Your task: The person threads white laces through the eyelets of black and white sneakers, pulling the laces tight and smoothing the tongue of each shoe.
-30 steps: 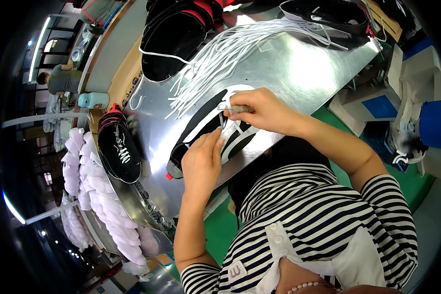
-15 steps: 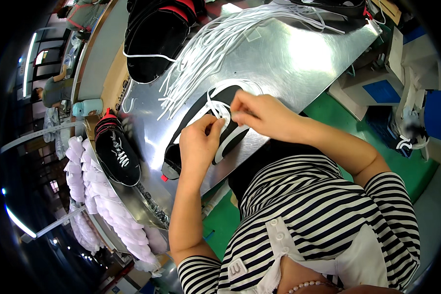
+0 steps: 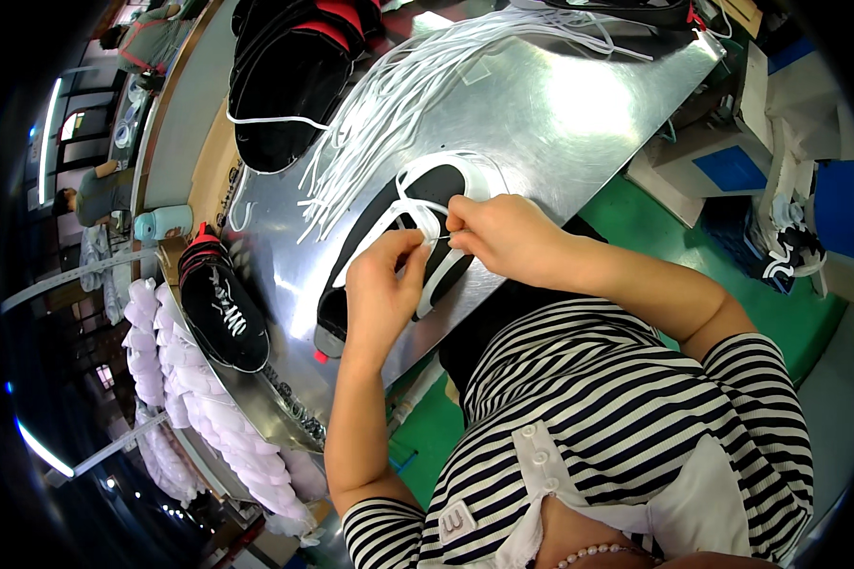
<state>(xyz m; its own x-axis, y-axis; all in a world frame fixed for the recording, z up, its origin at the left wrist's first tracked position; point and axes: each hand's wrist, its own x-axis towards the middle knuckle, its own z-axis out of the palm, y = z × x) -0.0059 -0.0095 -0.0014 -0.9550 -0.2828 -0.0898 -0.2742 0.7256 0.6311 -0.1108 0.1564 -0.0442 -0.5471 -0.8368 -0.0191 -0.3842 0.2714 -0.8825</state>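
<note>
In front of me a black sneaker upper [image 3: 367,220] with white stripes and a red heel tab lies on the metal table [image 3: 531,123]. A white shoelace [image 3: 417,209] runs loosely in loops over its eyelets. My left hand [image 3: 382,284] rests over the opening, thumb and forefinger pinched on the lace by the eyelet edge. Close to those fingertips, my right hand [image 3: 508,237] is closed in a pinch on the lace. The exact spot where the lace passes through is partly hidden by my fingers.
A bundle of white laces [image 3: 389,100] lies beyond the shoe. Stacked black and red uppers [image 3: 289,104] stand at the far left. A laced black shoe [image 3: 220,308] sits at the table's left edge, near bagged white items [image 3: 194,379]. Boxes [image 3: 721,156] are at right.
My right hand has come slightly down, and its fingers have closed in on the lace next to my left fingertips. The left hand stays at the eyelet edge.
</note>
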